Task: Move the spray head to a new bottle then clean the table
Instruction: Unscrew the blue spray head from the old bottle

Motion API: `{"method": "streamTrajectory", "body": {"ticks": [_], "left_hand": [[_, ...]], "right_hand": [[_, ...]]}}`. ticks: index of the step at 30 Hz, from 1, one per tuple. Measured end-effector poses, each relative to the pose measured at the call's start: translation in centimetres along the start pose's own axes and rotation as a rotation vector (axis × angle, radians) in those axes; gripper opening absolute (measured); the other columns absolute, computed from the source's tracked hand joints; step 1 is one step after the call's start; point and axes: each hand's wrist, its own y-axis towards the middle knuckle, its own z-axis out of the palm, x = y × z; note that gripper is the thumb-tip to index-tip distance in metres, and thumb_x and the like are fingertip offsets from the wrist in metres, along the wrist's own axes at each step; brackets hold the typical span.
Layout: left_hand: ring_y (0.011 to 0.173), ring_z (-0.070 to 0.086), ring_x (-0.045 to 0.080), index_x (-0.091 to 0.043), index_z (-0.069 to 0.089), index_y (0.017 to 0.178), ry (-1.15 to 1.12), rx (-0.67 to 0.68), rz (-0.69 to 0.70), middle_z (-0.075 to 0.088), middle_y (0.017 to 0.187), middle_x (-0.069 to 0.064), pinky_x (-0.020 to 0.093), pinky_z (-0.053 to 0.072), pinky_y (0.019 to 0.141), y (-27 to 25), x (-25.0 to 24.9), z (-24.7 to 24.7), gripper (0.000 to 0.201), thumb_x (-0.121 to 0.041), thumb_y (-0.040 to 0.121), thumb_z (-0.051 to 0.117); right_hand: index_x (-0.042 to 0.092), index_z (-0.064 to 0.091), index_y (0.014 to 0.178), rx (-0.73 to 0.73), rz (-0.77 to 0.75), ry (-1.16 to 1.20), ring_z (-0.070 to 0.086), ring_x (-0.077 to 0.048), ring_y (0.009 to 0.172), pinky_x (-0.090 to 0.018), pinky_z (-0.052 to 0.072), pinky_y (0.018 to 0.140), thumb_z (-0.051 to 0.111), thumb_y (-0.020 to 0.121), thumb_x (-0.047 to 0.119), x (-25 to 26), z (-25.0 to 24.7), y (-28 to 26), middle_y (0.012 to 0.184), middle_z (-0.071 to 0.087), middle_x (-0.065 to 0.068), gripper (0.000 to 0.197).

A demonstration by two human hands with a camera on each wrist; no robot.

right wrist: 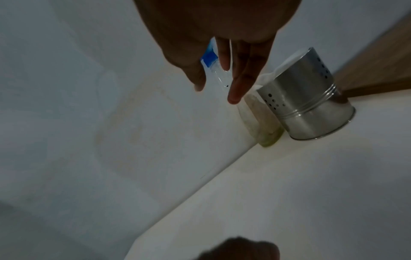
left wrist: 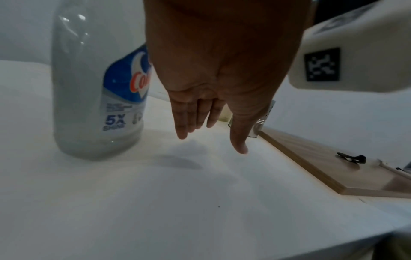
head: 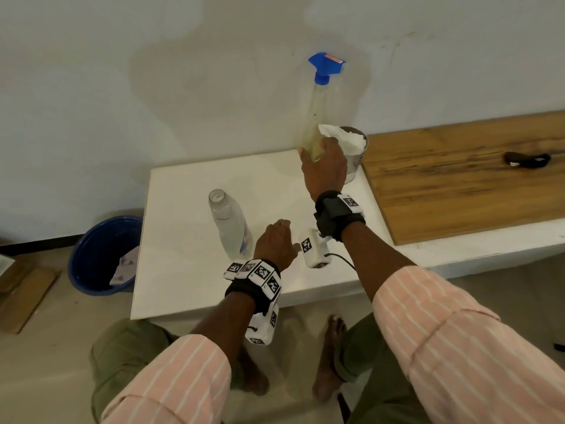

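A tall clear bottle point(head: 316, 117) with a little yellowish liquid and a blue spray head point(head: 325, 66) stands at the back of the white table point(head: 189, 270), against the wall. My right hand point(head: 324, 163) reaches around its lower part. In the right wrist view the bottle point(right wrist: 260, 126) lies between the thumb and straight fingers of that hand point(right wrist: 217, 93), which are not closed on it. A second, uncapped bottle point(head: 227, 223) with a blue label point(left wrist: 124, 79) stands mid-table. Just right of it my left hand point(head: 275, 240) hovers, its fingers point(left wrist: 184, 126) straight and holding nothing.
A perforated steel cup point(head: 354, 160) holding white tissue point(head: 345, 137) stands right beside the spray bottle. A wooden board point(head: 458, 172) with a small black object point(head: 527, 159) lies to the right. A blue bucket point(head: 101, 255) sits on the floor left of the table.
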Motion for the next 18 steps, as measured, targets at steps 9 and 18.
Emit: {"method": "streamTrajectory", "body": {"ticks": [9,18], "left_hand": [[0.149,-0.006,0.034,0.007,-0.009,0.147,0.260,0.327,-0.128,-0.012,0.159,0.021,0.042,0.016,0.121,4.2,0.2,0.4,0.138,-0.042,0.060,0.086],[0.149,0.000,0.038,0.008,0.005,0.148,0.326,0.258,-0.175,-0.005,0.158,0.028,0.041,0.020,0.118,5.5,-1.2,0.6,0.102,-0.023,0.081,0.075]], "right_hand": [[0.003,0.027,0.143,-0.104,0.123,0.033,0.047,-0.030,0.127,-0.037,0.044,0.097,0.072,0.076,0.051,2.0,3.1,7.6,0.144,0.038,-0.013,0.094],[0.002,0.042,0.128,-0.110,0.158,0.111,0.056,-0.029,0.113,-0.038,0.044,0.097,0.070,0.081,0.043,3.1,4.9,11.5,0.126,0.055,-0.014,0.069]]}}
